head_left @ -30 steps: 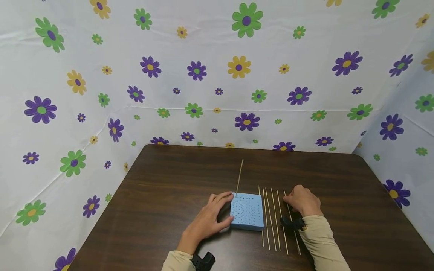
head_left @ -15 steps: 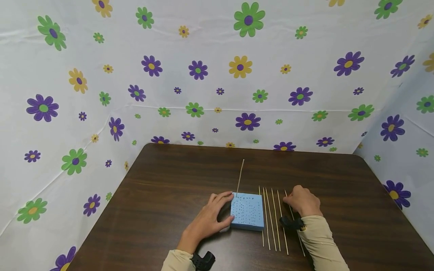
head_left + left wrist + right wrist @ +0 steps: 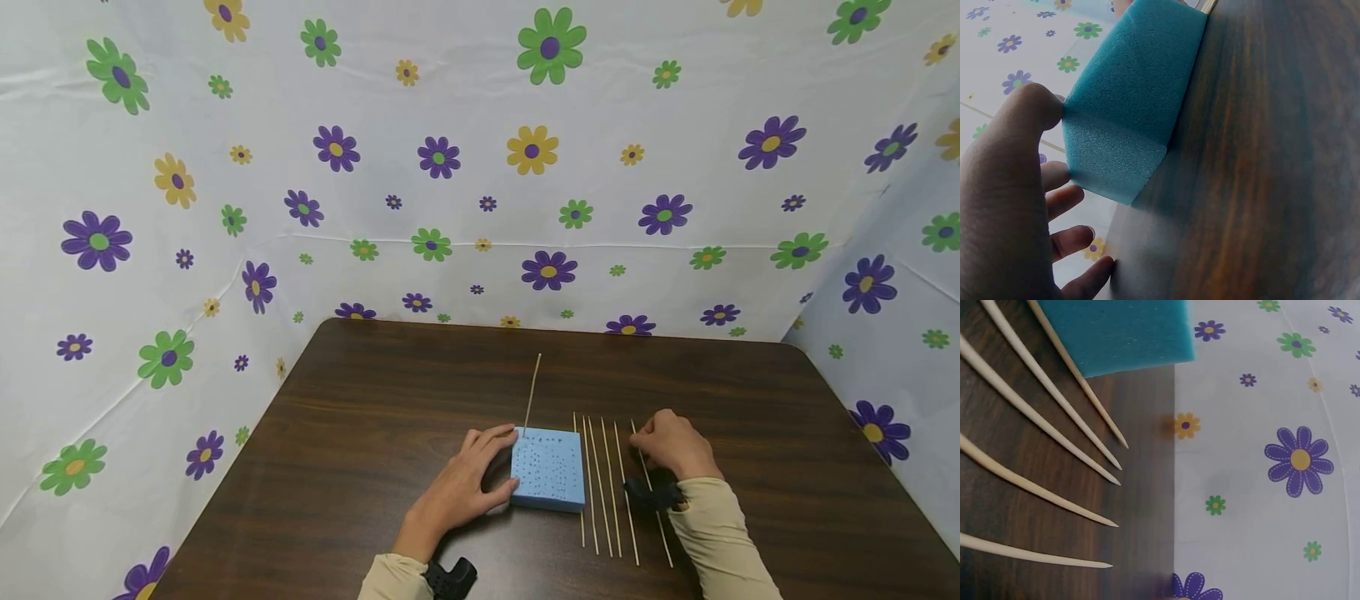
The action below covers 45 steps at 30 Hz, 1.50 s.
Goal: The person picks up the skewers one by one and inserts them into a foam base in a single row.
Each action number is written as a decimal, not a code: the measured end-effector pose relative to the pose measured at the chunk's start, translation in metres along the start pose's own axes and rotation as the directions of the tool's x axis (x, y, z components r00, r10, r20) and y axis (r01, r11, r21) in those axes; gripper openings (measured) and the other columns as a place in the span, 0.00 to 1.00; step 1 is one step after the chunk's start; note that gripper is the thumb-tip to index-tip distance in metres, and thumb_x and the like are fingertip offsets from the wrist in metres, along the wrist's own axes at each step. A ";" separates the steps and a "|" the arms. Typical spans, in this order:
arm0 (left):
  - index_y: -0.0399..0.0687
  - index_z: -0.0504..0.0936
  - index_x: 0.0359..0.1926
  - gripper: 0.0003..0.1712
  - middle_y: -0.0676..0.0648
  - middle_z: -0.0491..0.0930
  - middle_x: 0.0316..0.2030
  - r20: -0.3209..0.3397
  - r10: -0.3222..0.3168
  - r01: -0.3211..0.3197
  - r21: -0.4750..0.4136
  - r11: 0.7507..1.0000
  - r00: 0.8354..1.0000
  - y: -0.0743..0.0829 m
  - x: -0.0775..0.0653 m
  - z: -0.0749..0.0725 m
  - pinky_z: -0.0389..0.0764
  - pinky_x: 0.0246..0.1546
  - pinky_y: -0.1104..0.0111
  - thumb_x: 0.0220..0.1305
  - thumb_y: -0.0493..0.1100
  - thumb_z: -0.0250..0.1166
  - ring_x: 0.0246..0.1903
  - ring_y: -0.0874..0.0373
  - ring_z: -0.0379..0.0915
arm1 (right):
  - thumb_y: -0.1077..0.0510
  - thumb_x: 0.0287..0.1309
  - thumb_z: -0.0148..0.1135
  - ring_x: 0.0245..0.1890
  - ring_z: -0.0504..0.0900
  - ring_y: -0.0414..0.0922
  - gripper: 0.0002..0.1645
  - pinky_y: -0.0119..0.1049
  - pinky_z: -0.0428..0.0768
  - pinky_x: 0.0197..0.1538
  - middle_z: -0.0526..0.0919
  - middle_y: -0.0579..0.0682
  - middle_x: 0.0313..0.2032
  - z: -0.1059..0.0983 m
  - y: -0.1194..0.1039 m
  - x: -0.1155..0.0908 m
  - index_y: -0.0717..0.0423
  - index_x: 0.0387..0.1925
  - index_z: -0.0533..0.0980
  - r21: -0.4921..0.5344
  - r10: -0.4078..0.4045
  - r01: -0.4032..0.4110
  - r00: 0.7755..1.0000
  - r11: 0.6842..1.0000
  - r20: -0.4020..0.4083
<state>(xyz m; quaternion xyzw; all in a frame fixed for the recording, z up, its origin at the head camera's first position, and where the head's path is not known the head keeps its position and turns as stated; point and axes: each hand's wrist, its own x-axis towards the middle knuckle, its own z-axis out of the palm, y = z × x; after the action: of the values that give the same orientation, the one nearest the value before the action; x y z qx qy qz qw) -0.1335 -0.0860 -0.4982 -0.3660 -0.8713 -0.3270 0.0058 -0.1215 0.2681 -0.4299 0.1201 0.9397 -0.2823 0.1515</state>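
A light blue foam block [image 3: 547,471], dotted with small holes, lies on the dark wooden table. One thin wooden skewer [image 3: 532,392] stands up from its far left corner. My left hand [image 3: 457,492] rests against the block's left side, thumb and index fingertip touching its edge and the other fingers spread loosely, as the left wrist view also shows. To the right, my right hand [image 3: 678,446] pinches the far end of the rightmost skewer [image 3: 664,542], which lies on the table. The right hand itself is outside the right wrist view.
Several more skewers [image 3: 609,500] lie roughly parallel between the block and my right hand, their pointed tips [image 3: 1110,522] facing the far side. A white cloth with a flower print [image 3: 480,167] hangs behind and beside the table [image 3: 360,400].
The rightmost skewer's near end has swung a little to the right. My right hand has shifted slightly right; my left hand and the block stay put.
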 end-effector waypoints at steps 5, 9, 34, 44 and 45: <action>0.62 0.66 0.78 0.36 0.57 0.63 0.78 -0.005 -0.002 0.002 0.003 1.000 1.000 0.000 0.000 0.000 0.80 0.49 0.54 0.73 0.61 0.62 0.63 0.62 0.65 | 0.57 0.64 0.62 0.25 0.83 0.43 0.12 0.40 0.78 0.31 0.86 0.50 0.24 -0.002 0.001 0.003 0.62 0.32 0.84 0.061 -0.045 0.045 0.999 0.997 0.001; 0.61 0.67 0.78 0.37 0.57 0.64 0.78 -0.007 0.001 -0.001 0.006 1.000 1.000 0.000 -0.001 0.000 0.80 0.50 0.54 0.73 0.61 0.62 0.63 0.62 0.65 | 0.60 0.65 0.61 0.25 0.83 0.43 0.12 0.39 0.82 0.32 0.86 0.52 0.28 -0.004 -0.001 0.003 0.67 0.39 0.84 0.131 -0.095 0.095 0.995 0.987 -0.005; 0.58 0.68 0.77 0.37 0.54 0.64 0.78 -0.001 0.005 -0.005 0.007 1.000 1.000 0.000 0.001 -0.001 0.81 0.52 0.55 0.72 0.59 0.63 0.63 0.60 0.65 | 0.56 0.75 0.60 0.45 0.90 0.43 0.25 0.36 0.87 0.50 0.83 0.73 0.55 0.011 -0.035 0.000 0.71 0.63 0.76 0.596 -0.447 0.377 0.894 0.709 -0.033; 0.58 0.67 0.77 0.37 0.53 0.64 0.78 -0.001 0.013 -0.013 0.010 1.000 1.000 -0.001 0.001 -0.001 0.81 0.52 0.56 0.73 0.60 0.62 0.62 0.60 0.65 | 0.55 0.69 0.68 0.45 0.90 0.40 0.22 0.45 0.86 0.54 0.84 0.71 0.56 0.022 -0.044 0.002 0.61 0.60 0.80 0.576 -0.474 0.426 0.877 0.697 -0.076; 0.58 0.67 0.77 0.37 0.53 0.64 0.78 -0.001 0.014 -0.014 0.012 1.000 1.000 -0.001 0.001 -0.001 0.81 0.52 0.56 0.73 0.60 0.62 0.62 0.60 0.65 | 0.55 0.68 0.68 0.45 0.90 0.41 0.22 0.45 0.86 0.54 0.84 0.70 0.55 0.022 -0.045 0.002 0.61 0.59 0.80 0.573 -0.472 0.428 0.878 0.699 -0.080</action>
<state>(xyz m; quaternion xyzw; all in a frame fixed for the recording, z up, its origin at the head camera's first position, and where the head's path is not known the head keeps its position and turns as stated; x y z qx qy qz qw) -0.1349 -0.0866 -0.4974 -0.3718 -0.8707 -0.3217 0.0106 -0.1322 0.2195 -0.4261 -0.0836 0.8041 -0.5846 0.0689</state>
